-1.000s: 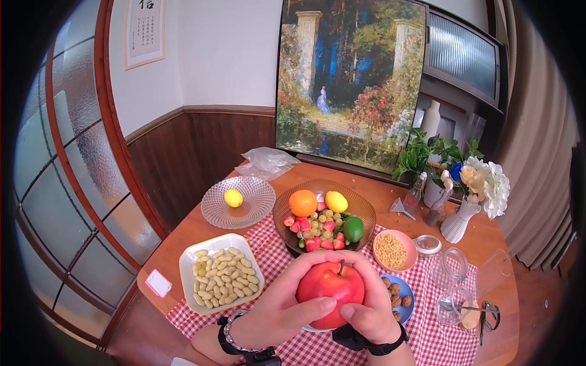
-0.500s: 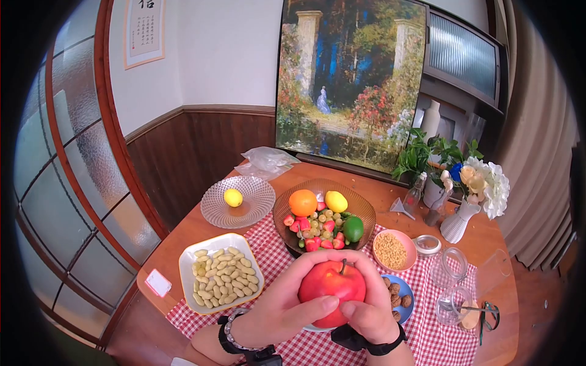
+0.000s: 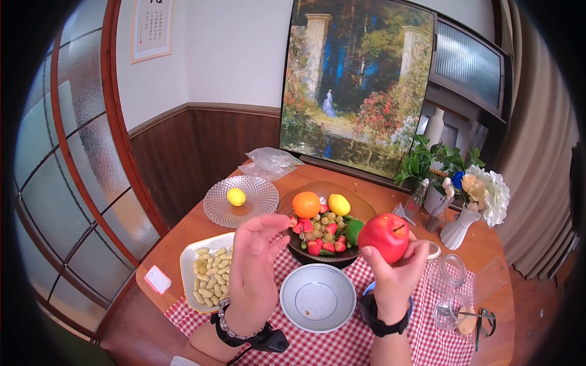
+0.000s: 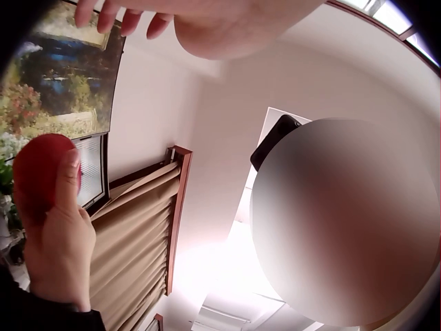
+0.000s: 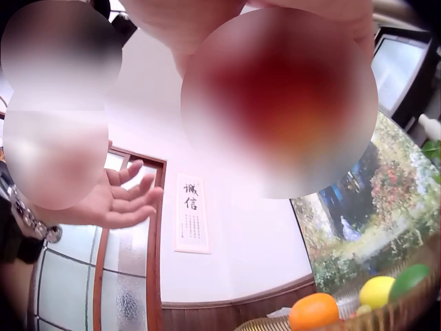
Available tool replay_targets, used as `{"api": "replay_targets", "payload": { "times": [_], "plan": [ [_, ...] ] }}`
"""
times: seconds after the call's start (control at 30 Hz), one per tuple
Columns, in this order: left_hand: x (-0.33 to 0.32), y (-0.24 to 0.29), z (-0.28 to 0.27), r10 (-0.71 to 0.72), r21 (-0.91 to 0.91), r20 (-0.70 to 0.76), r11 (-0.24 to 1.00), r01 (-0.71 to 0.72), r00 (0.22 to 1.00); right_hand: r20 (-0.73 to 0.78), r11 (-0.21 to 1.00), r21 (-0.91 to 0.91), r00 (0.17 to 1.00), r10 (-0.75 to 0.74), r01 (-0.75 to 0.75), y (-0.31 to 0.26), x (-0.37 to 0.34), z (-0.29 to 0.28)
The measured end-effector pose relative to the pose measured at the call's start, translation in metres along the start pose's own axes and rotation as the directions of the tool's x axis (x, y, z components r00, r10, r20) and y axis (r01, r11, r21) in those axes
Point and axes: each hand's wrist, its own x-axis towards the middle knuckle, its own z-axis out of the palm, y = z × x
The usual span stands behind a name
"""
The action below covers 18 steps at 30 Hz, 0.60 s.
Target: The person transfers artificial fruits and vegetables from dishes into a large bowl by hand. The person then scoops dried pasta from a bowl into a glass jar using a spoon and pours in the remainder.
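A red apple (image 3: 384,236) with a short stem is gripped in my right hand (image 3: 397,280), thumb on its near side, raised over the right part of the table. My left hand (image 3: 253,274) is raised on the left with relaxed fingers, holding nothing. In the left wrist view the apple (image 4: 45,169) shows in the right hand too. Between the two hands stands a white bowl (image 3: 317,297) with a few crumbs inside. Behind it, a brown glass bowl (image 3: 366,201) holds an orange (image 3: 306,204), a lemon (image 3: 339,205), a green fruit (image 3: 354,232), grapes and strawberries.
A glass plate (image 3: 262,210) with a lemon (image 3: 236,196) stands back left. My left hand partly covers a white dish of peanuts (image 3: 210,277). Behind the right wrist lies a blue plate (image 3: 410,303). Glass jars (image 3: 452,310), scissors (image 3: 487,321) and a flower vase (image 3: 459,229) stand right.
Both hands held the apple together; now they have parted. The right hand has carried the apple up and right, the left has moved left, and the white bowl has come into full view.
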Motion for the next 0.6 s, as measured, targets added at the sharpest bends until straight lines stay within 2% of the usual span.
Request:
{"api": "replay_targets", "payload": {
  "times": [0.07,0.1,0.13,0.2,0.23,0.27,0.33,0.37,0.47,0.53,0.6],
  "plan": [
    [-0.001,-0.001,0.000,-0.018,-0.003,0.021,1.000,0.018,1.000,0.052,0.998,-0.002,0.997,0.064,-0.064,0.018,0.001,0.002],
    [-0.001,-0.002,0.000,-0.025,-0.014,0.036,1.000,0.025,0.999,0.112,0.984,-0.174,0.992,0.052,-0.032,0.026,0.000,-0.002],
    [-0.001,-0.002,0.000,-0.031,-0.024,0.051,0.999,0.032,0.998,0.113,0.984,-0.175,0.992,0.050,-0.030,0.023,0.001,-0.001],
    [-0.001,-0.001,0.000,-0.024,-0.027,0.032,0.999,0.025,0.999,0.065,0.929,-0.370,0.998,-0.012,0.035,0.008,0.001,-0.001],
    [-0.002,0.000,0.000,-0.020,-0.028,0.015,0.999,0.020,1.000,0.019,0.977,-0.210,0.999,0.042,-0.037,-0.008,-0.001,0.005],
    [-0.002,0.001,-0.001,-0.021,-0.029,0.014,0.999,0.021,1.000,0.020,0.977,-0.212,0.999,0.043,-0.038,-0.009,-0.001,0.003],
    [0.000,0.004,-0.003,0.041,-0.033,-0.020,0.999,-0.042,0.999,-0.079,0.948,-0.310,0.992,-0.098,0.069,-0.010,-0.001,-0.002],
    [0.000,0.004,-0.003,0.041,-0.033,-0.019,0.999,-0.041,0.999,-0.092,0.973,-0.217,0.990,-0.103,0.081,-0.014,-0.001,0.000],
    [0.003,0.007,-0.006,0.084,-0.051,-0.091,0.995,-0.089,0.992,-0.080,0.958,-0.263,0.988,-0.135,0.110,-0.023,-0.002,0.000],
    [0.011,0.013,-0.011,0.154,0.161,-0.180,0.979,-0.126,0.972,-0.066,0.954,-0.276,0.987,-0.144,0.121,-0.022,-0.003,-0.003],
    [0.027,0.016,-0.017,0.168,0.174,-0.219,0.976,-0.131,0.961,-0.051,0.947,-0.291,0.987,-0.153,0.132,-0.022,-0.003,-0.005]
  ]
}}
